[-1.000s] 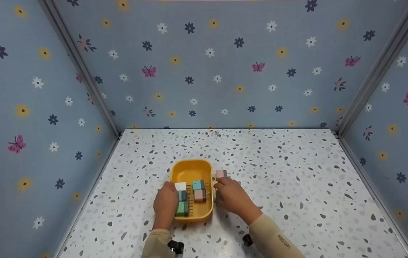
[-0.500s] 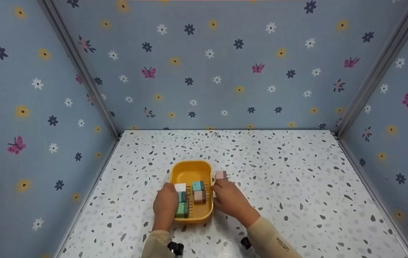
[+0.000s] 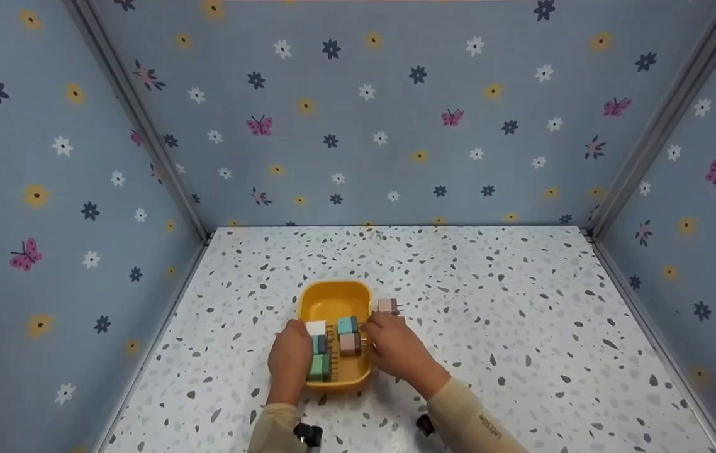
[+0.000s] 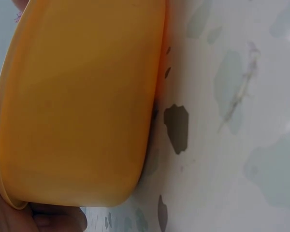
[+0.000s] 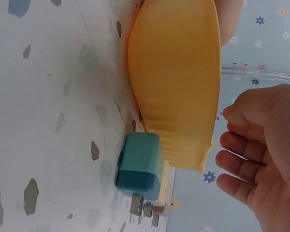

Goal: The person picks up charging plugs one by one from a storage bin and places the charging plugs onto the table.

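Observation:
A yellow plastic basket (image 3: 326, 296) stands on the table, and my left hand (image 3: 290, 355) grips its left rim; in the left wrist view, fingers (image 4: 63, 220) curl under that rim. Inside lie several plug chargers with metal prongs: a white one (image 3: 316, 328), a dark teal one (image 3: 319, 344) and a green one (image 3: 319, 367) at the left, a light blue one (image 3: 346, 324) and a pink one (image 3: 349, 343) at the right. My right hand (image 3: 399, 348) is over the right rim, fingers loosely bent, with nothing visible in them in the right wrist view.
Outside the basket's right side, another pink charger (image 3: 387, 306) lies beyond my right hand. The right wrist view shows a teal charger (image 5: 140, 162) against the basket wall, with a cream one (image 5: 163, 181) behind it. Flower-patterned walls (image 3: 364, 126) enclose the speckled table (image 3: 490, 302).
My right hand has moved left, from beside the chargers outside the basket to over its right rim. The left hand stays on the left rim.

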Demonstrator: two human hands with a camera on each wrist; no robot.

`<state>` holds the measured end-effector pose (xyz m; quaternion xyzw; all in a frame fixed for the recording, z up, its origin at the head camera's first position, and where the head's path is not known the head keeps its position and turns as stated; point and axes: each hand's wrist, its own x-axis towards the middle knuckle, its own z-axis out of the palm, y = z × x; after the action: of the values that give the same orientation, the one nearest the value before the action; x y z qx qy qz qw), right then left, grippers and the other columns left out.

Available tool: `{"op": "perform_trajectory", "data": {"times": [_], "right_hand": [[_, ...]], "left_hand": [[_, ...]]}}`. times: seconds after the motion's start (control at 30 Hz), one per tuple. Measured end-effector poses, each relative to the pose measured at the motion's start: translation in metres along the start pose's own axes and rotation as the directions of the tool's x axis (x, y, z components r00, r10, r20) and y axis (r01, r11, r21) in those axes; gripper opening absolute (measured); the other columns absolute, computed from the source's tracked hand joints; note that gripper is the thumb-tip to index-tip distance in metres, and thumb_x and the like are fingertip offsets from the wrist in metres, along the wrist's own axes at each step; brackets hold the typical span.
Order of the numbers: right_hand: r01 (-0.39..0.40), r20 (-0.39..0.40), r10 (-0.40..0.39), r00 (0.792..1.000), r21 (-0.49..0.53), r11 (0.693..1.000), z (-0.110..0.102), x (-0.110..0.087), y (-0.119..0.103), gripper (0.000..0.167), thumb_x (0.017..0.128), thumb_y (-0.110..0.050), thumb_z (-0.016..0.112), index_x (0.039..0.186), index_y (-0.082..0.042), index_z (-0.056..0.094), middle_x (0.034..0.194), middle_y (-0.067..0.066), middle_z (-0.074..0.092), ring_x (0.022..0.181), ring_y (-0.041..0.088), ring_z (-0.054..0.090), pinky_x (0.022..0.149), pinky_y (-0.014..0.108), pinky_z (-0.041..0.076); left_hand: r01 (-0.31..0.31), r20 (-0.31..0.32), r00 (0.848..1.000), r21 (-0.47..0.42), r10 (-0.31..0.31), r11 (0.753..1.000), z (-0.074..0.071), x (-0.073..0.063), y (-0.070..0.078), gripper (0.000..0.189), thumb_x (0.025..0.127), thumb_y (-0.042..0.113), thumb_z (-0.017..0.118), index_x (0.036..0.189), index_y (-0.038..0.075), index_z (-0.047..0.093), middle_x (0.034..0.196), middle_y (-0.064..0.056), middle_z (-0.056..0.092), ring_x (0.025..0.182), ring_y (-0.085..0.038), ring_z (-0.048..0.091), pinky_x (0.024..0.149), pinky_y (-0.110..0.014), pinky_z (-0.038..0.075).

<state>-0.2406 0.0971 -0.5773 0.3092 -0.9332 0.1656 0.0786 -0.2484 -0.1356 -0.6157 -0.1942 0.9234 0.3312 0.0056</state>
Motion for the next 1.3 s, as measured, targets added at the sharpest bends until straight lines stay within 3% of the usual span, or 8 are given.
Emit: {"op": "perform_trajectory", "data": {"times": [0.23,0.53,0.83,1.3], "right_hand": [[0.021,0.012,-0.02,1.0,-0.025,0.999,0.002,0.003,-0.007,0.032,0.092,-0.015,0.071,0.124,-0.011,0.069,0.115,0.0,0.062,0.106,0.017,0.058,0.1,0.036,0.05],[0.029,0.052,-0.026,0.998,-0.048,0.998,0.009,0.006,-0.013,0.028,0.095,-0.014,0.067,0.123,-0.012,0.069,0.117,0.0,0.062,0.106,0.016,0.058,0.097,0.034,0.051],[0.049,0.009,-0.049,0.999,-0.032,0.998,0.018,0.01,-0.019,0.02,0.099,-0.016,0.067,0.117,-0.009,0.072,0.112,0.0,0.062,0.102,0.015,0.06,0.095,0.033,0.052],[0.043,0.025,-0.041,0.999,-0.059,0.997,0.032,0.017,-0.022,0.021,0.104,-0.024,0.061,0.12,-0.014,0.071,0.112,-0.002,0.064,0.102,0.014,0.062,0.094,0.032,0.053]], "left_hand": [[0.025,0.017,1.0,-0.001,-0.025,1.0,-0.001,0.001,0.0,0.044,0.113,0.036,0.027,0.12,0.006,0.058,0.097,-0.011,0.066,0.082,-0.024,0.059,0.076,-0.043,0.048],[0.027,0.029,0.999,0.0,-0.027,1.0,0.0,0.001,-0.001,0.044,0.113,0.035,0.027,0.121,0.006,0.059,0.102,-0.013,0.068,0.093,-0.026,0.064,0.087,-0.048,0.049],[-0.043,-0.03,0.999,0.01,0.043,0.999,-0.002,-0.002,-0.001,0.041,0.112,0.033,0.03,0.111,0.007,0.061,0.094,-0.013,0.07,0.083,-0.026,0.066,0.073,-0.048,0.051],[-0.005,0.013,1.0,-0.015,0.005,1.0,-0.002,0.0,-0.002,0.043,0.112,0.033,0.027,0.119,0.005,0.06,0.099,-0.012,0.068,0.081,-0.023,0.062,0.076,-0.045,0.049]]}}
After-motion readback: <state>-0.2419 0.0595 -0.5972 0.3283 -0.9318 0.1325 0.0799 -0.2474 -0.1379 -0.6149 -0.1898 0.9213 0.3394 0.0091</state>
